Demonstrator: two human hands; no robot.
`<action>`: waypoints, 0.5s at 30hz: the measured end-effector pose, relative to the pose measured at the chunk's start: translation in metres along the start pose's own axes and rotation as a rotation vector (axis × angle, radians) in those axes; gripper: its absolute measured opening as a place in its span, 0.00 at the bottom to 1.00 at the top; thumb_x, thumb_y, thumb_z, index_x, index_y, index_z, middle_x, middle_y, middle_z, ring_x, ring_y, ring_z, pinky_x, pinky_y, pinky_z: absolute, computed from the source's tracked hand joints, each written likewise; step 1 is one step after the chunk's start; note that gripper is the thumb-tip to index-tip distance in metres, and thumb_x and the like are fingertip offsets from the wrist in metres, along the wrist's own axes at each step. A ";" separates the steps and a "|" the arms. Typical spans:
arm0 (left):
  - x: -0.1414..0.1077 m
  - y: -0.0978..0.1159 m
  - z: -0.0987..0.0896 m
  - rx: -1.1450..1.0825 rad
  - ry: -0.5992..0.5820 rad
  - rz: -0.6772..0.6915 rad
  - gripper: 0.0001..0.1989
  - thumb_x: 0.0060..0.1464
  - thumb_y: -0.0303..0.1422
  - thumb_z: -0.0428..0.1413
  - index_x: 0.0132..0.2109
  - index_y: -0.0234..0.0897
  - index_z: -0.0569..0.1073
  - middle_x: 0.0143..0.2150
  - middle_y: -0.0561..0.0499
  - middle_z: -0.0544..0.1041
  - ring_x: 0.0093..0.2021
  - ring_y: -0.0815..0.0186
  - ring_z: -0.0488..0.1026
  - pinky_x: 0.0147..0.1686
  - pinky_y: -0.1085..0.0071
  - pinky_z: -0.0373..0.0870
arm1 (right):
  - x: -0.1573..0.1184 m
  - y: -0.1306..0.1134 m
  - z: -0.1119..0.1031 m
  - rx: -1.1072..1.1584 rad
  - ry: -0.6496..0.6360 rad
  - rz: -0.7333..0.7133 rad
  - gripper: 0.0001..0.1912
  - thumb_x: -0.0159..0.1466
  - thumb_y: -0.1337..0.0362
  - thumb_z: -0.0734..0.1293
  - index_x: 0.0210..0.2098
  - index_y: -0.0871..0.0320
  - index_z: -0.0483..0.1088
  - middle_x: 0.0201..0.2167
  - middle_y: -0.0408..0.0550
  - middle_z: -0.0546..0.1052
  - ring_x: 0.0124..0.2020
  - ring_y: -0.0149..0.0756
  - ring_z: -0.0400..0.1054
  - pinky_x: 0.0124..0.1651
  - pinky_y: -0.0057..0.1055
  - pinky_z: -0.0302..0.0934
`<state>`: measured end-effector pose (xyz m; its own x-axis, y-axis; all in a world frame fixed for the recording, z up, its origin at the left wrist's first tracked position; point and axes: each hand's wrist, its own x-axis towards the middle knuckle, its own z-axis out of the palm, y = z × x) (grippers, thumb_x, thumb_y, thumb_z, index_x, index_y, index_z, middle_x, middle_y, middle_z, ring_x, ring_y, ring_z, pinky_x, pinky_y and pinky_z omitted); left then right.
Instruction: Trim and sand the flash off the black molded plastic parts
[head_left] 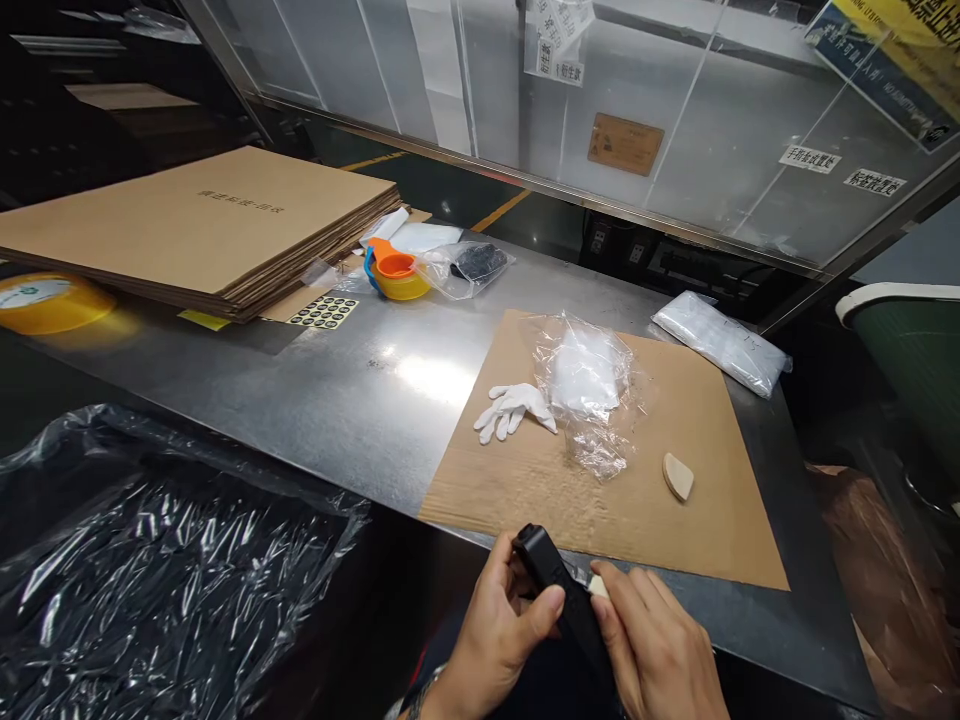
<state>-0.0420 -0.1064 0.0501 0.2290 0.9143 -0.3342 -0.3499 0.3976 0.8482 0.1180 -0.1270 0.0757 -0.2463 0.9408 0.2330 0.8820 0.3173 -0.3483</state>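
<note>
My left hand [504, 625] is wrapped round a long black object [559, 590] at the bottom middle, thumb on its near face. On the right side of that object, my right hand [656, 640] pinches a small cream-white piece [598, 587] between thumb and fingers, against the black object's edge. What the black object is, I cannot make out. Beyond my hands, a brown cardboard sheet [652, 540] bears a white glove [514, 410], a clear plastic bag with white contents [585, 375] and a beige wedge-shaped piece [679, 477].
Stacked flat cardboard [292, 205] and yellow tape [56, 303] lie at left on the metal table [360, 390]. Orange and yellow cups [397, 272] stand behind, beside a bagged black item [480, 263]. A plastic packet [720, 342] lies back right; black plastic [165, 570] is lower left.
</note>
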 end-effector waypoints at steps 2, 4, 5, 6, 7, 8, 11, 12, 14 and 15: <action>0.000 0.001 0.001 0.000 0.003 0.002 0.24 0.44 0.44 0.61 0.44 0.36 0.63 0.36 0.48 0.72 0.33 0.65 0.69 0.25 0.73 0.70 | 0.000 0.000 0.000 -0.007 0.008 0.001 0.16 0.69 0.60 0.52 0.45 0.58 0.67 0.28 0.48 0.72 0.29 0.35 0.66 0.30 0.28 0.58; 0.000 0.002 0.002 -0.003 0.002 0.001 0.24 0.44 0.43 0.61 0.44 0.36 0.63 0.35 0.49 0.72 0.33 0.65 0.69 0.25 0.74 0.70 | -0.001 0.000 0.000 0.001 0.010 0.000 0.16 0.69 0.60 0.52 0.45 0.58 0.67 0.27 0.48 0.72 0.28 0.35 0.66 0.29 0.27 0.58; -0.001 0.002 0.002 -0.006 -0.001 0.001 0.24 0.44 0.43 0.61 0.44 0.36 0.63 0.34 0.50 0.72 0.33 0.65 0.70 0.25 0.74 0.70 | -0.001 0.000 0.000 0.009 0.009 -0.001 0.16 0.69 0.60 0.52 0.46 0.58 0.67 0.27 0.48 0.71 0.28 0.35 0.66 0.29 0.27 0.58; -0.001 0.002 0.002 -0.009 -0.002 0.002 0.23 0.45 0.43 0.61 0.43 0.36 0.63 0.34 0.50 0.71 0.33 0.65 0.70 0.25 0.74 0.70 | -0.001 0.000 -0.001 0.017 0.008 0.000 0.16 0.69 0.61 0.52 0.46 0.58 0.67 0.27 0.47 0.71 0.28 0.35 0.66 0.29 0.27 0.58; -0.001 0.002 0.002 -0.013 -0.002 0.007 0.23 0.45 0.43 0.61 0.43 0.36 0.63 0.34 0.50 0.71 0.33 0.65 0.70 0.25 0.74 0.70 | -0.001 0.000 -0.001 0.023 0.007 0.002 0.16 0.69 0.61 0.52 0.46 0.58 0.67 0.27 0.47 0.71 0.28 0.35 0.66 0.29 0.27 0.58; -0.001 0.001 0.002 -0.016 -0.001 0.013 0.22 0.45 0.43 0.61 0.43 0.37 0.64 0.34 0.50 0.71 0.33 0.66 0.69 0.26 0.74 0.69 | -0.001 0.000 -0.001 0.026 0.005 0.002 0.16 0.69 0.61 0.52 0.46 0.59 0.67 0.27 0.47 0.71 0.28 0.35 0.66 0.29 0.27 0.58; 0.000 -0.001 0.001 -0.020 0.001 0.027 0.21 0.45 0.41 0.61 0.42 0.38 0.64 0.33 0.52 0.71 0.33 0.67 0.69 0.28 0.74 0.69 | -0.001 -0.001 -0.002 0.024 0.002 0.007 0.16 0.69 0.61 0.52 0.46 0.59 0.67 0.27 0.47 0.71 0.28 0.35 0.66 0.29 0.27 0.59; 0.000 -0.002 0.001 -0.021 0.003 0.031 0.20 0.45 0.41 0.61 0.42 0.38 0.64 0.33 0.53 0.70 0.33 0.67 0.69 0.29 0.74 0.69 | -0.001 -0.001 -0.002 0.021 0.003 0.007 0.16 0.69 0.60 0.52 0.46 0.59 0.67 0.27 0.47 0.71 0.28 0.35 0.66 0.29 0.27 0.59; 0.000 -0.003 0.001 -0.022 0.007 0.038 0.20 0.45 0.40 0.62 0.42 0.38 0.65 0.33 0.53 0.70 0.33 0.68 0.69 0.30 0.75 0.69 | -0.001 -0.001 -0.002 0.014 0.005 0.007 0.17 0.69 0.60 0.52 0.46 0.59 0.67 0.27 0.47 0.71 0.28 0.35 0.67 0.29 0.27 0.60; 0.000 -0.003 0.001 -0.022 0.010 0.040 0.20 0.45 0.40 0.62 0.42 0.39 0.65 0.33 0.53 0.70 0.33 0.68 0.69 0.30 0.74 0.69 | -0.001 0.000 -0.002 0.009 0.005 0.003 0.17 0.69 0.60 0.52 0.46 0.59 0.67 0.27 0.47 0.71 0.28 0.35 0.67 0.29 0.27 0.60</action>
<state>-0.0398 -0.1072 0.0479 0.2056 0.9301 -0.3045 -0.3781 0.3625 0.8518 0.1194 -0.1281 0.0776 -0.2414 0.9411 0.2366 0.8792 0.3153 -0.3571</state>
